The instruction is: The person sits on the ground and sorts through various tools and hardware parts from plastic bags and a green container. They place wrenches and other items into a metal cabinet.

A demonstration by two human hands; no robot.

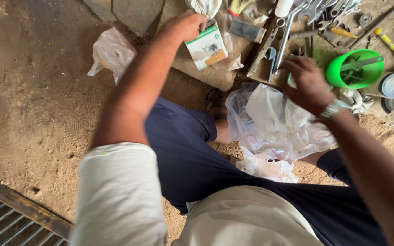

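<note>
A small white-and-green cardboard box point(207, 47) is gripped at its top edge by the left hand point(184, 26), above the dirt floor point(28, 105). The right hand point(307, 84), fingers curled, rests beside a green plastic bowl point(355, 69), above crumpled clear plastic bags point(274, 127); whether anything is pinched cannot be told.

White and green small box point(207, 46), bright green tub point(355, 69), navy trousers point(192, 159), perhaps yellow-handled screwdrivers point(387, 40)

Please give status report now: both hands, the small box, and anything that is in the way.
Left hand grips small green-and-white box. Right hand above clear plastic bags, beside green bowl; its grip unclear. Scattered wrenches crowd the ground.
</note>
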